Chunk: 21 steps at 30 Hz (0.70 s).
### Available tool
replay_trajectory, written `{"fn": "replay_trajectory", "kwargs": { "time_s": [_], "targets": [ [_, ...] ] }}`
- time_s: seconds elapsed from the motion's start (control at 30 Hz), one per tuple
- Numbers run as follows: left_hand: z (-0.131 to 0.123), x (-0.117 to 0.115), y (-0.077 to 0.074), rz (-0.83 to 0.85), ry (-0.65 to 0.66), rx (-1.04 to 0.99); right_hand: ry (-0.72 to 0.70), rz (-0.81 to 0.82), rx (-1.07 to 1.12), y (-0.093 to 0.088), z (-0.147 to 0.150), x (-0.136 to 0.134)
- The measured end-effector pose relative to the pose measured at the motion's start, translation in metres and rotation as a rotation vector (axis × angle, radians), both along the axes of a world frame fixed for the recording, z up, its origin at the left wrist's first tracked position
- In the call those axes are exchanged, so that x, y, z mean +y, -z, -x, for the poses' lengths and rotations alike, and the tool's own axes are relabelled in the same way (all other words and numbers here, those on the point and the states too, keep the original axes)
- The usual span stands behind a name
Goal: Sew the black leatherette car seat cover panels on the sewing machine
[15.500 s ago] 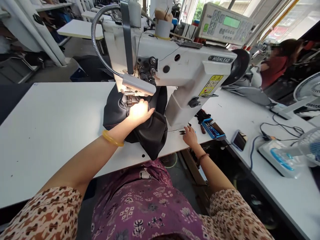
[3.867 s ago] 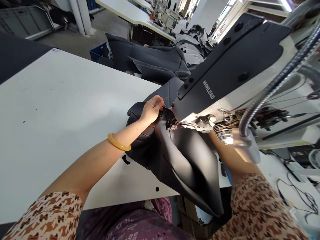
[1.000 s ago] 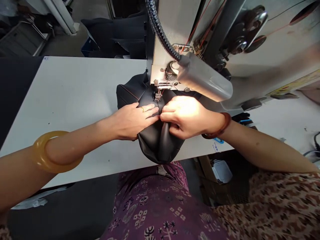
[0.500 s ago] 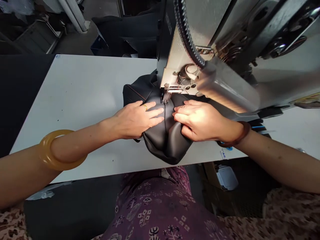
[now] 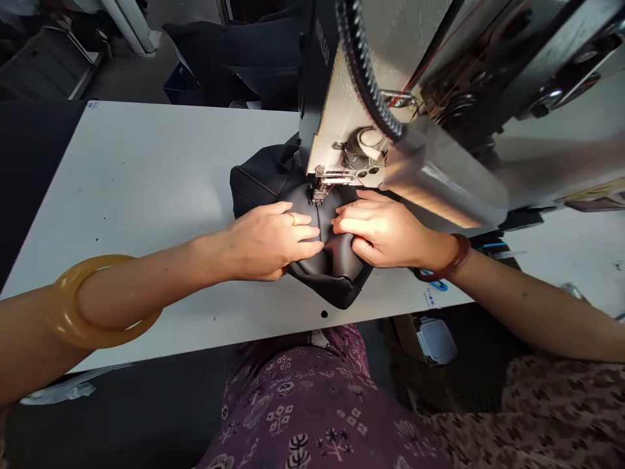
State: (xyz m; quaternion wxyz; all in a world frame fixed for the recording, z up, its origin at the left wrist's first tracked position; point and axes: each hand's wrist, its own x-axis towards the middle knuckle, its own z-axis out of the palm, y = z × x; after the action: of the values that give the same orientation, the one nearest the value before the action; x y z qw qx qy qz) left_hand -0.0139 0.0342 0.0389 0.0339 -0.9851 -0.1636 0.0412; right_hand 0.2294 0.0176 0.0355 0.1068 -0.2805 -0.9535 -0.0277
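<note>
A black leather-like piece (image 5: 258, 170) with a seam down its middle and a reddish stitched line at its left lies bunched under the presser foot (image 5: 318, 194) of a sewing machine (image 5: 325, 146). My left hand (image 5: 268, 241), with a ring on one finger, rests on the piece left of the seam, fingers stretched out over it. To the right of the seam, my right hand (image 5: 383, 231) has its fingers curled into the material, gripping a fold. The fingertips of both hands are just in front of the presser foot. The piece's underside is hidden.
The white table (image 5: 161, 176) has its front edge close to my body. A ribbed black hose (image 5: 366, 71) and a lamp-like cylinder (image 5: 444, 176) hang beside the machine head. Blue-handled scissors (image 5: 438, 284) lie beyond my right wrist. Below the table is a box with a pale plastic container (image 5: 437, 340).
The leather-like piece has shifted away from me under the presser foot, baring a dark hole near the table's front edge. My left fingers have drawn closer together. The view has shifted slightly.
</note>
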Motion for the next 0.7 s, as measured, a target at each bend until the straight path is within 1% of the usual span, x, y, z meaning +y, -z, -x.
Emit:
{"fn": "replay_trajectory", "kwargs": {
  "time_s": [0.07,0.13,0.2,0.3,0.4,0.5,0.63,0.7],
  "targets": [
    [0.000,-0.007,0.001,0.000,-0.030,0.010,0.007,-0.020,-0.028,0.000,0.002,-0.005],
    [0.002,-0.008,0.004,-0.006,-0.058,-0.016,0.034,-0.003,-0.073,0.000,0.004,-0.007],
    [0.006,-0.005,0.006,0.010,-0.079,-0.052,0.050,0.011,-0.107,-0.001,0.006,-0.005],
    [0.011,0.001,0.009,0.024,-0.098,-0.141,0.060,-0.037,-0.072,-0.002,0.007,0.000],
    [0.014,0.007,0.010,-0.053,-0.067,-0.200,0.059,-0.066,-0.038,-0.002,0.007,0.006],
    [0.015,0.014,0.011,-0.115,-0.060,-0.188,0.064,-0.010,-0.051,0.003,0.002,0.014],
    [0.015,0.024,0.013,-0.122,-0.067,-0.192,0.075,0.058,-0.046,0.012,-0.005,0.025],
    [0.014,0.028,0.014,-0.115,-0.079,-0.212,0.088,0.094,-0.009,0.014,-0.006,0.027]
  ]
}}
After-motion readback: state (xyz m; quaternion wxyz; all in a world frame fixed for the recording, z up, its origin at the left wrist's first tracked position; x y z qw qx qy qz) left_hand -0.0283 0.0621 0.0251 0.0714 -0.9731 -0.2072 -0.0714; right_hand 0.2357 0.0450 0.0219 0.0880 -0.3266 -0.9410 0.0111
